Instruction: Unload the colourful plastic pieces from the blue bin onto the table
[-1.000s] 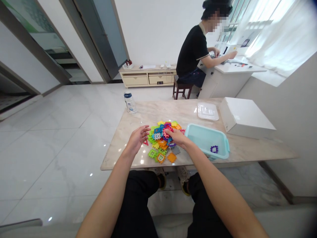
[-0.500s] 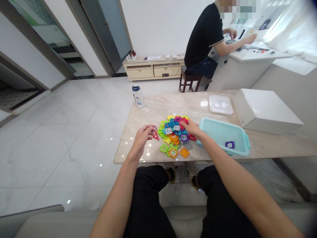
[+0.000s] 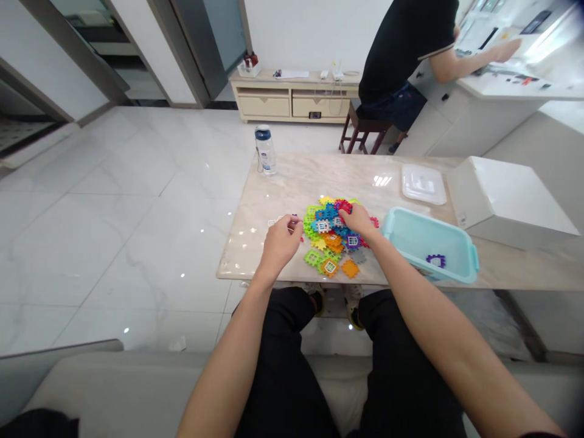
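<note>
A heap of coloured plastic interlocking tiles [image 3: 332, 240] lies on a marble table [image 3: 296, 188]. My right hand [image 3: 357, 220] rests on top of the heap with its fingers closed on a red tile [image 3: 344, 207]. My left hand [image 3: 281, 240] is at the heap's left edge, fingers curled in a pinch over small pieces on the table; what it grips is too small to name. A light blue bin [image 3: 429, 250] stands right of the heap with one purple tile [image 3: 436, 260] inside.
A water bottle [image 3: 265, 149] stands at the table's far left. A clear lid [image 3: 423, 184] and a white box [image 3: 506, 202] sit at the back right. Another person in a black shirt [image 3: 406, 48] sits at a white desk beyond. My knees are under the table's front edge.
The view has tilted down and closer. My left hand has closed from loosely spread into a pinch at the heap's edge. My right hand stays on the heap.
</note>
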